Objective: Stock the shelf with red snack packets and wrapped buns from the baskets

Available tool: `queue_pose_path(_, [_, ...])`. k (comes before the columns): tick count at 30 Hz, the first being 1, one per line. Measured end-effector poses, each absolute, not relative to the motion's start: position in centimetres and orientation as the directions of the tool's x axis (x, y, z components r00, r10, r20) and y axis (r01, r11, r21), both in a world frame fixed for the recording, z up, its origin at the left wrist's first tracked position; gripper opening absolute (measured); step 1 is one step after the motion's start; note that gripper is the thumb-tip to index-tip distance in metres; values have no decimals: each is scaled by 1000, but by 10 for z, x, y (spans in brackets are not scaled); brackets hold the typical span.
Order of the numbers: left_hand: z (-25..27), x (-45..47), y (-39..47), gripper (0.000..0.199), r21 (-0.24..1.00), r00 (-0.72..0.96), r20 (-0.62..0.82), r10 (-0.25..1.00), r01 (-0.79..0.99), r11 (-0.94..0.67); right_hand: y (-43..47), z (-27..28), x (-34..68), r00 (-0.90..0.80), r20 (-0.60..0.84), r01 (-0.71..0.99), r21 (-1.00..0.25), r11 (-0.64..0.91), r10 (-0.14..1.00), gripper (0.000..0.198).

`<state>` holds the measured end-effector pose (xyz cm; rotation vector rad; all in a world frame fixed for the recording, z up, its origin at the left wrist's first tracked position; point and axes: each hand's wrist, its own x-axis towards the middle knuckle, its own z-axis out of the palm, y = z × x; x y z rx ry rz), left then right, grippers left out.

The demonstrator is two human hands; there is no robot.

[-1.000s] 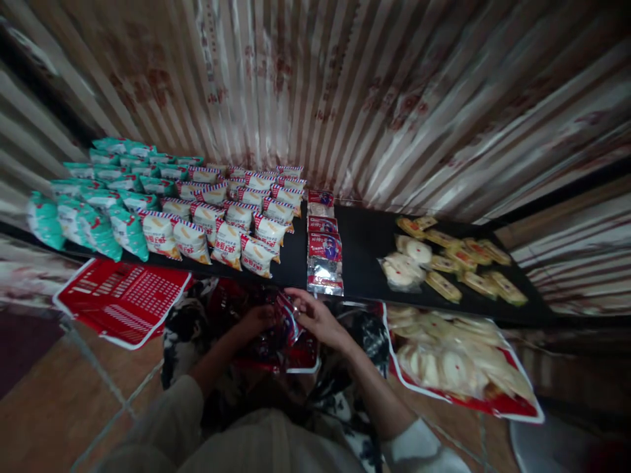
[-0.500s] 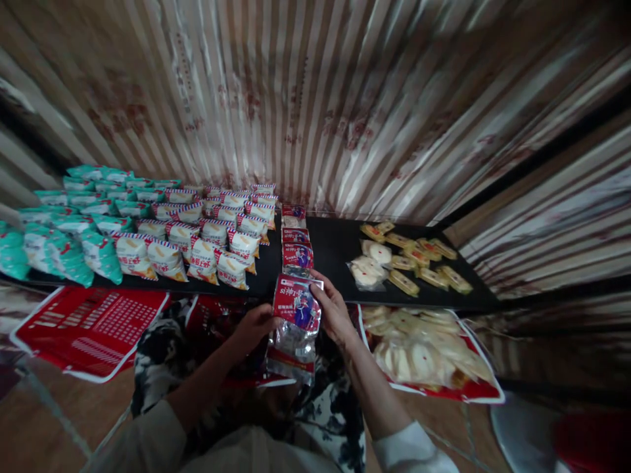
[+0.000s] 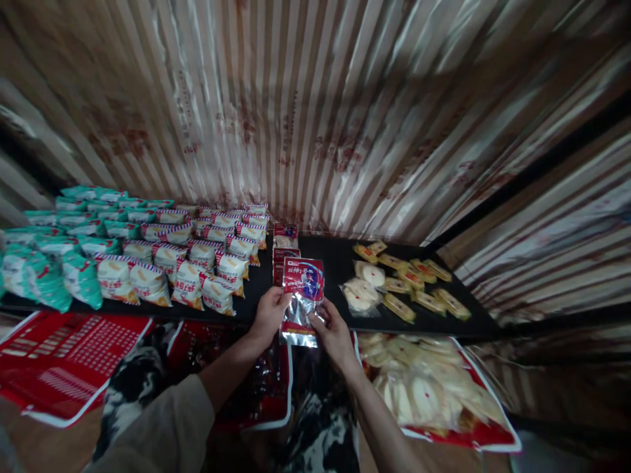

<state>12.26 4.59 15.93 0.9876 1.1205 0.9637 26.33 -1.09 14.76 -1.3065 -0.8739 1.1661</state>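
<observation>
A red-topped snack packet [image 3: 302,289] with a clear, shiny lower part is held upright between my two hands. My left hand [image 3: 269,314] pinches its left edge. Fingers of my right hand [image 3: 332,328] close on its lower right edge. Just behind it, a column of similar red packets [image 3: 284,253] stands on the black shelf [image 3: 323,253], partly hidden by the held one. To the left are rows of white snack bags [image 3: 185,282] with red and blue striped tops.
Teal bags [image 3: 81,279] fill the shelf's left end. Round white crackers [image 3: 362,292] in clear wrap and yellow packets [image 3: 417,276] lie at right. Below hang red baskets [image 3: 73,358], one holding wrapped crackers [image 3: 426,387]. A striped curtain [image 3: 276,118] backs the shelf.
Both hands have brought the packet forward and up toward the standing column. My right hand has shifted from its upper edge to the lower right side. The view has tilted up slightly.
</observation>
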Motion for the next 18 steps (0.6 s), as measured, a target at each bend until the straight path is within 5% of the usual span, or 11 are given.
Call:
queue_pose_path(3, [161, 142, 72, 22, 977, 38, -204, 978, 65, 201, 21, 150, 274, 285, -109, -92, -992, -86, 952, 60])
queue_pose_path(9, [169, 166, 116, 58, 879, -93, -54, 994, 468, 92, 104, 155, 290, 339, -99, 8, -994, -108, 935, 60])
queue_pose_path(18, [148, 181, 166, 41, 787, -78, 60, 995, 617, 1, 204, 141, 294, 372, -41, 324, -930, -171, 927, 45])
